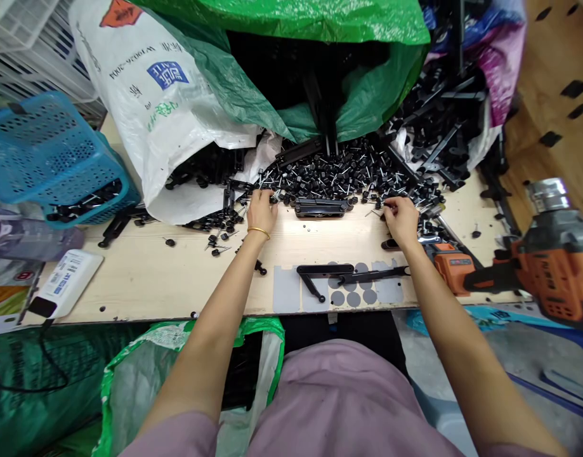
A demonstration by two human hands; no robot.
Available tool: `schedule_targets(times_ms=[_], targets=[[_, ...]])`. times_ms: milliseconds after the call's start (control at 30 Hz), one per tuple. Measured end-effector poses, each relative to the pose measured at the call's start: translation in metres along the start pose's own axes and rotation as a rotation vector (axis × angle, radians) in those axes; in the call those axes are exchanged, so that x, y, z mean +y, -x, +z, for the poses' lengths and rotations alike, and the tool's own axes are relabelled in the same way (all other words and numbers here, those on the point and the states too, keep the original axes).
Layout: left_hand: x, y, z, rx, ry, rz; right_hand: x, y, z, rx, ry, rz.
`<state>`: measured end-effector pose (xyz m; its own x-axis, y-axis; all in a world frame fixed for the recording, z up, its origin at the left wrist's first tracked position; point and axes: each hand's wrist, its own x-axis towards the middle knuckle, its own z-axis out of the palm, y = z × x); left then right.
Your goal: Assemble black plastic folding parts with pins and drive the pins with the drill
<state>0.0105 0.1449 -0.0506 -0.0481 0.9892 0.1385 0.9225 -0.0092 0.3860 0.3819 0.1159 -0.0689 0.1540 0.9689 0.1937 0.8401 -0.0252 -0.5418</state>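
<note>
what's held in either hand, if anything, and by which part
Cannot be told: the left hand and right hand are at the pile of black-headed pins, but any grip is too small to make out.

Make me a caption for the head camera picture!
Left hand and right hand at a heap of small black parts on a pale tabletop.

From here I see L hand (262,212) w/ fingertips at L end of the blk-headed screw pile (329,174), toward desk's (177,279) far edge; R hand (402,221) at pile's R end, grip too small to make out. Btwn hands: folded blk bracket (320,209). Nr front edge, R of centre: two blk arms (327,270), one V-shaped, on grey patches (286,289). White device (67,282) at front L corner; orange drill (560,260) nr R edge.
</note>
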Motion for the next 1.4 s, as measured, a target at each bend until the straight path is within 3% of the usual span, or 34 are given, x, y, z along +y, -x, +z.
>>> schedule_targets(times_ms=[100, 267, 400, 533, 1033, 1200, 1333, 1400], targets=[[-0.003, 0.023, -0.02, 0.04, 0.092, -0.005, -0.002, 0.008, -0.007, 0.101, -0.208, 0.094], [0.027, 0.1, -0.038, -0.118, 0.323, 0.084, -0.037, 0.058, -0.014, 0.111, -0.624, 0.196], [0.068, 0.163, -0.015, -0.157, 0.322, 0.104, -0.074, 0.112, 0.0, 0.068, -0.551, 0.143], [0.082, 0.187, 0.013, -0.176, 0.244, 0.06, -0.084, 0.132, 0.014, 0.12, -0.314, 0.016], [0.073, 0.186, 0.026, -0.146, 0.223, 0.147, -0.072, 0.123, 0.015, 0.018, -0.334, -0.216], [0.054, 0.171, 0.005, -0.129, 0.349, 0.195, -0.072, 0.128, 0.004, 0.003, -0.5, -0.03], [0.003, 0.118, -0.015, 0.15, 0.293, -0.063, -0.073, 0.139, -0.01, -0.022, -0.754, 0.209], [-0.02, 0.085, -0.017, 0.196, 0.188, -0.158, -0.076, 0.145, -0.014, -0.053, -0.866, 0.282]])
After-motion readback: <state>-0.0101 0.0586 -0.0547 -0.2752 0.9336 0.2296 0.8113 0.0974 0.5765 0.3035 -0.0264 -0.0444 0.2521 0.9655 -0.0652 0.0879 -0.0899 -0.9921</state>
